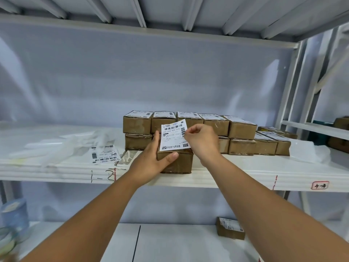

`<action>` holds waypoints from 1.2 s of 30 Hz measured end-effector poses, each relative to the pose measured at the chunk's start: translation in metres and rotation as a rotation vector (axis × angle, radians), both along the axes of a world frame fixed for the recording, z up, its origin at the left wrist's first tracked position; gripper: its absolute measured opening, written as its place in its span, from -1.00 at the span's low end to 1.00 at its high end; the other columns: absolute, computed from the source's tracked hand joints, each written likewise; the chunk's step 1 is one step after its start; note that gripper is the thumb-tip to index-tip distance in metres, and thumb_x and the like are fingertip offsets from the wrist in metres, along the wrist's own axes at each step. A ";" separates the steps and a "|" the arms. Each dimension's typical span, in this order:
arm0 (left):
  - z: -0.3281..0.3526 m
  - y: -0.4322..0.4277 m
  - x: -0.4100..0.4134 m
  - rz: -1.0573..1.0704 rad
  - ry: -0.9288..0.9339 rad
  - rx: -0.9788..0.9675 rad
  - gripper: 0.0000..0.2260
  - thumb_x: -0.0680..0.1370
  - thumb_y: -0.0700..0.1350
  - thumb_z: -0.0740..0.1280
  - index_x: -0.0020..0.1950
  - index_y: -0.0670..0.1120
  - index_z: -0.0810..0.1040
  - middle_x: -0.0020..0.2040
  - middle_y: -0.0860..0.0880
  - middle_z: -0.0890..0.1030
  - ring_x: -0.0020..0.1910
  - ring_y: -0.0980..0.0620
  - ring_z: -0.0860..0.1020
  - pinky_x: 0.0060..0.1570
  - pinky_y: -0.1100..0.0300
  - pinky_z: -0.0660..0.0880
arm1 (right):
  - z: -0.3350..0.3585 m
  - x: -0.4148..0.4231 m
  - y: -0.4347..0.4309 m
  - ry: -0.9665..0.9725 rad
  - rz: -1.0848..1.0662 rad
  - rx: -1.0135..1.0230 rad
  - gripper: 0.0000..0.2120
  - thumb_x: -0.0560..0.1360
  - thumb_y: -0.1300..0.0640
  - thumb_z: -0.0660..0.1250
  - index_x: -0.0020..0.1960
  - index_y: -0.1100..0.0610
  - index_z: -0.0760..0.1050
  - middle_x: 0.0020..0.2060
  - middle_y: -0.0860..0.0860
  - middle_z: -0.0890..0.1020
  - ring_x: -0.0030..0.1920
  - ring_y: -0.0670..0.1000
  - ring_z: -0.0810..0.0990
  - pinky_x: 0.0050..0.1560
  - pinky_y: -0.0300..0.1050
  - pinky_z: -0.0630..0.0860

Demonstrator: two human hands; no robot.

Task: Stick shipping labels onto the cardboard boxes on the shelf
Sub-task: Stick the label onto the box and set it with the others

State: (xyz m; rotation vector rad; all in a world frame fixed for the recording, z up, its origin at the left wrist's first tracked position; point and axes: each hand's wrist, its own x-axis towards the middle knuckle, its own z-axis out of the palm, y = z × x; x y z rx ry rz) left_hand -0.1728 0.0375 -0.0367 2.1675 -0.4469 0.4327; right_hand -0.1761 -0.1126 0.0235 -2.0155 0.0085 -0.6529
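Note:
A small cardboard box (179, 162) sits near the front edge of the white shelf (236, 173). My left hand (154, 157) grips its left side, thumb across the front top edge. My right hand (202, 139) pinches the right edge of a white shipping label (172, 136) that stands over the box's top, its lower edge down at the box. Behind are two stacked rows of cardboard boxes (190, 129), the top ones bearing labels.
Loose labels (104, 154) and crumpled backing strips (62, 144) lie on the shelf to the left. More labelled boxes (272, 142) sit to the right. One labelled box (230, 227) stands on the lower shelf; tape rolls (13, 220) are at lower left.

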 end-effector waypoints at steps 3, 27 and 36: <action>0.000 0.000 0.000 0.024 0.005 0.017 -0.10 0.34 0.42 0.13 0.54 0.09 -0.15 0.54 0.13 0.09 0.48 0.09 0.17 0.33 0.11 0.24 | 0.000 0.000 0.000 -0.014 -0.006 -0.040 -0.91 0.49 0.19 0.32 -0.10 0.06 0.60 -0.24 -0.12 0.57 -0.33 -0.23 0.43 -0.49 -0.47 0.30; -0.001 -0.003 -0.002 0.124 0.013 0.135 -0.16 0.31 0.42 0.01 0.54 0.13 -0.04 0.53 0.11 0.11 0.46 0.04 0.21 0.27 0.12 0.27 | 0.001 0.004 0.000 -0.007 -0.032 -0.164 -0.86 0.52 0.17 0.31 -0.05 0.12 0.65 -0.10 -0.01 0.64 -0.32 -0.14 0.45 -0.59 -0.51 0.25; 0.000 -0.003 -0.005 0.139 -0.009 0.157 -0.19 0.34 0.39 0.00 0.54 0.11 0.01 0.53 0.10 0.12 0.45 0.02 0.23 0.25 0.12 0.28 | 0.004 0.005 0.002 0.041 -0.020 -0.124 -0.86 0.50 0.18 0.30 -0.13 0.13 0.64 -0.15 0.03 0.63 -0.11 0.00 0.54 -0.21 -0.24 0.37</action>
